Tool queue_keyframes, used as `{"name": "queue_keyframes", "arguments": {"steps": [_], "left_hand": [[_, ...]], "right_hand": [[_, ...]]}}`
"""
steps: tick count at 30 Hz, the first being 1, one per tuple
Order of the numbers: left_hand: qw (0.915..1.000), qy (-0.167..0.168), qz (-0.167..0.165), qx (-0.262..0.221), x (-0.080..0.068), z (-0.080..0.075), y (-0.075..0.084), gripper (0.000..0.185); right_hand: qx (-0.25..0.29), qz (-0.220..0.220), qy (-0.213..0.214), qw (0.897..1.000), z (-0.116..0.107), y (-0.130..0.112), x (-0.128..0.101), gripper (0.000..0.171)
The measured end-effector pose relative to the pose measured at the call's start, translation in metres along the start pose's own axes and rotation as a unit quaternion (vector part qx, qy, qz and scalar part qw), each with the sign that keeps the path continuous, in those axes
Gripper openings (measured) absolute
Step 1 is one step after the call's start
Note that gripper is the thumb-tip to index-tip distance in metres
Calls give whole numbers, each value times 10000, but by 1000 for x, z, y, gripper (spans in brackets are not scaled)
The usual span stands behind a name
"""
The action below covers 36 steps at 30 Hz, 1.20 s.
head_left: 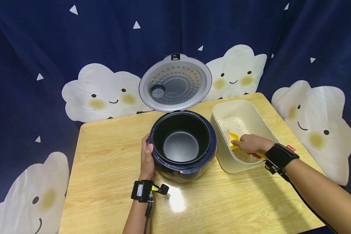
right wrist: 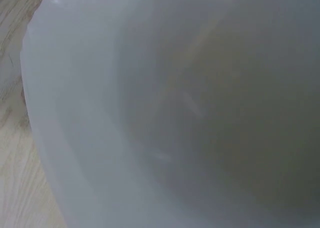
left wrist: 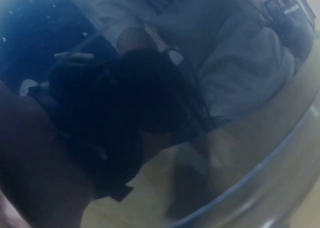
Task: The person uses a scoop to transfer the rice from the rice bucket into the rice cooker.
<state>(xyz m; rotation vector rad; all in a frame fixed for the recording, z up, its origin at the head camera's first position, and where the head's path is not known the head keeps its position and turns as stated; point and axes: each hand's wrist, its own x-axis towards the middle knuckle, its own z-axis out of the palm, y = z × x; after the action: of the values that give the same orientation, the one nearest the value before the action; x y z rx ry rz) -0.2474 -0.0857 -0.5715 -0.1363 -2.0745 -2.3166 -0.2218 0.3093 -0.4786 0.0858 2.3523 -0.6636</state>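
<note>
A rice cooker (head_left: 187, 175) with a dark inner pot (head_left: 181, 146) stands on the table, its lid (head_left: 190, 78) raised at the back. My left hand (head_left: 147, 159) rests against the cooker's left side, thumb near the rim. The cooker's glossy wall (left wrist: 240, 158) fills the left wrist view with reflections. To the right is a cream bin (head_left: 229, 165) with rice (head_left: 234, 125) inside. Inside the bin, my right hand (head_left: 253, 144) grips a yellow scoop (head_left: 234, 136) by its handle, the scoop's head low over the rice. In the right wrist view the bin's pale wall (right wrist: 85, 112) hides the hand.
The wooden table (head_left: 108, 169) extends left of the cooker and in front of it. A dark blue curtain (head_left: 105, 35) with clouds hangs right behind the table. Cooker and bin stand close side by side. A cable (head_left: 310, 204) runs along the right forearm.
</note>
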Motion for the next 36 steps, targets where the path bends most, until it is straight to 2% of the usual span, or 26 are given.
{"name": "queue_keyframes", "arguments": {"steps": [5, 9, 14, 17, 25, 36], "left_hand": [[10000, 38, -4, -81, -1, 0, -3, 60], [9998, 87, 8, -179, -2, -1, -5, 61], [9997, 90, 32, -230, -2, -1, -5, 61], [9996, 131, 44, -256, -2, -1, -3, 60], [9997, 55, 36, -221, -2, 0, 2, 61], [9996, 53, 37, -259, -1, 3, -2, 62]], "right_hand": [[-291, 43, -6, 9996, 0, -1, 5, 53], [-579, 108, 25, 9983, 1, -1, 8, 48], [-584, 5, 23, 9983, 0, -1, 7, 28], [-696, -194, 161, 9973, 0, 0, 7, 23], [-911, -270, 355, 9948, 3, 3, 6, 20], [-805, -349, 646, 9940, 5, 6, 4, 20]]}}
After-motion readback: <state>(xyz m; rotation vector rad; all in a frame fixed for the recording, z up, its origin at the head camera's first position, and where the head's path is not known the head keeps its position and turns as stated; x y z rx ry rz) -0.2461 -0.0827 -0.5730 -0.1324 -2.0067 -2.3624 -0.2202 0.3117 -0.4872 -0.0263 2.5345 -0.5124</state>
